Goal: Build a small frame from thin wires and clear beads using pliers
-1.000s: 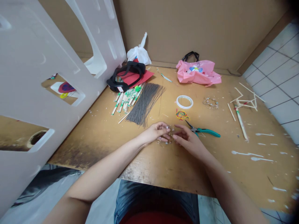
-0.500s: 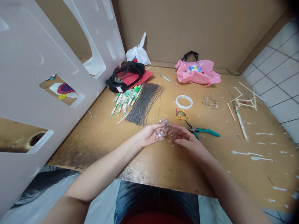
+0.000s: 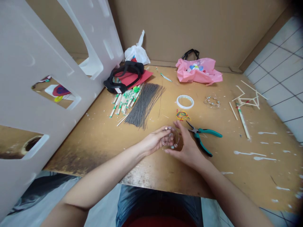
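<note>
On our worn wooden table (image 3: 151,171), we see wrapped chopsticks (image 3: 119,105) beside a bundle of grey wires (image 3: 144,105), a tape roll (image 3: 185,107) just behind coloured rubber bands (image 3: 181,115), spread teal-handled needle-nose pliers (image 3: 210,131), a beaded wire loop (image 3: 214,104), a thin stick frame (image 3: 248,102), a pink plastic bag (image 3: 210,74) and white streaks (image 3: 265,158).
</note>
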Motion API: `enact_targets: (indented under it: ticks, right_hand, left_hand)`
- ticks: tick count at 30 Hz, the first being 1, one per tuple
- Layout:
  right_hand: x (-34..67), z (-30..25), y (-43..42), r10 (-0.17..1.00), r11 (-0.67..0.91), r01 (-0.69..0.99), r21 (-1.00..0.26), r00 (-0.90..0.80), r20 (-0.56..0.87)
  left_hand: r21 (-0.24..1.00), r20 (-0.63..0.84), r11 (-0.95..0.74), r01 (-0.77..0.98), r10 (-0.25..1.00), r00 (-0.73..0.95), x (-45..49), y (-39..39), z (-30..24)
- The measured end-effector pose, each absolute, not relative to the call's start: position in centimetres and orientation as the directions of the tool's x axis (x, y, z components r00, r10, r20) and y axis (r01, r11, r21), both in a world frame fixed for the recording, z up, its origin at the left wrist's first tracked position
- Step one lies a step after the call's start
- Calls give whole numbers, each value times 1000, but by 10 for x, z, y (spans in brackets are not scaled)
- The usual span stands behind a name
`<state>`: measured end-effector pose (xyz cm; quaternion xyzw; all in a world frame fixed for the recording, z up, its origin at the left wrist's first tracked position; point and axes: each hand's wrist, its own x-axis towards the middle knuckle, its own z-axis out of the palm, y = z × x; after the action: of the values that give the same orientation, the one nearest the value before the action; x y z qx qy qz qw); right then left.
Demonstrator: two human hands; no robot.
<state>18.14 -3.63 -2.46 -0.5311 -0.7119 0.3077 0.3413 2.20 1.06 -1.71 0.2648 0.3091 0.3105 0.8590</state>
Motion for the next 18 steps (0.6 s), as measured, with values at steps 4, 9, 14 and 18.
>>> enact_targets:
  ticks: [4,9,14,18]
  right_hand:
    - [184,-26,-33,957,223,503,-835,-277,89]
    - [186,-20,-30,972,14,393,-919,-220,-80]
    - [187,-15,-25,949,-146,136,-980,-260,-178]
    - [189,-15,-24,956,-176,205,-963,-200,-217]
  left_hand:
    - [621,-412,719,-311,638,651,22,8,-16]
    - [529,-423,792,-304,557,715,17,17,-14]
    - [583,-393,744,-327,610,689,12,24,-17]
    - [620,-390,718,-316,632,669,9,26,-19]
